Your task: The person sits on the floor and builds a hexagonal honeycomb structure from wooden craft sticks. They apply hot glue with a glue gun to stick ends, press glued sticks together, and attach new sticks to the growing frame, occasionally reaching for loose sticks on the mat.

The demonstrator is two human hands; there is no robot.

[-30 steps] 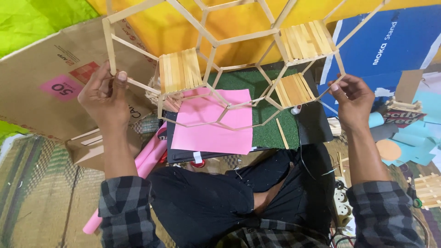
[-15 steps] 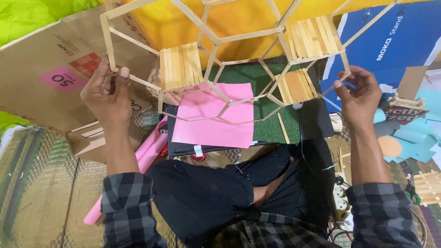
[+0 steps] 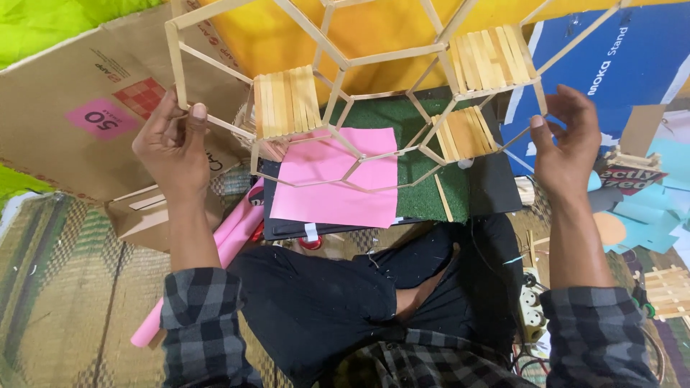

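Observation:
A large honeycomb frame of wooden craft sticks (image 3: 374, 57) hangs in the air in front of me, with three small slatted stick shelves set in its cells. My left hand (image 3: 172, 147) pinches the frame's left edge between thumb and fingers. My right hand (image 3: 564, 147) grips the lower right edge near a slatted shelf (image 3: 467, 133). Under the frame lies a pink paper sheet (image 3: 334, 179) on a black board with a green turf mat (image 3: 417, 165).
A cardboard box (image 3: 79, 108) lies flat on the left, a pink paper roll (image 3: 215, 251) beside my knee. Blue board (image 3: 632, 65), paper scraps and small stick pieces crowd the right. A power strip (image 3: 532, 312) sits by my right leg. My crossed legs fill the foreground.
The frame has been lifted and brought closer to the camera. Both hands moved up and outward with it, keeping their hold on its edges.

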